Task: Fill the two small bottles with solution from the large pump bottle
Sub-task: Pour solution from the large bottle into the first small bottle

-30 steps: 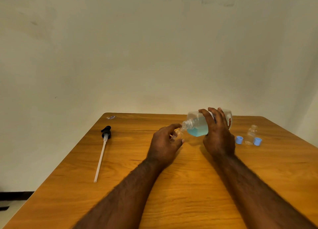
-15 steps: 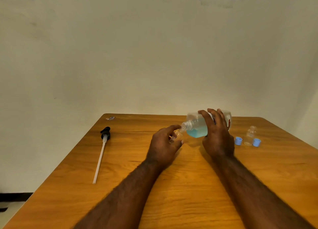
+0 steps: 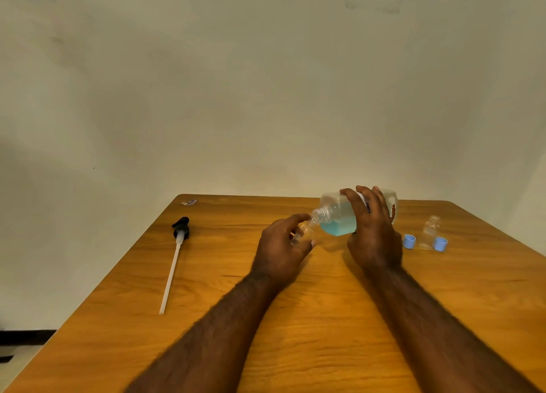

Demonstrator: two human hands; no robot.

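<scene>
My right hand point(image 3: 373, 233) grips the large clear bottle point(image 3: 336, 218), which lies tipped on its side with its open neck pointing left and blue solution pooled low inside. My left hand point(image 3: 280, 251) holds a small clear bottle point(image 3: 305, 231) tilted just under that neck; the two mouths nearly touch. A second small clear bottle point(image 3: 430, 233) stands upright at the right, apart from both hands, with nothing visible in it. Two blue caps point(image 3: 409, 241) point(image 3: 440, 243) lie on either side of it.
The black pump head with its long white tube point(image 3: 174, 257) lies on the left part of the wooden table point(image 3: 295, 333). A small scrap point(image 3: 189, 202) sits near the far left corner. A pale wall rises behind the table's far edge.
Both hands and the bottles hold almost the same pose. The large bottle stays tipped toward the small bottle; only the camera has shifted slightly.
</scene>
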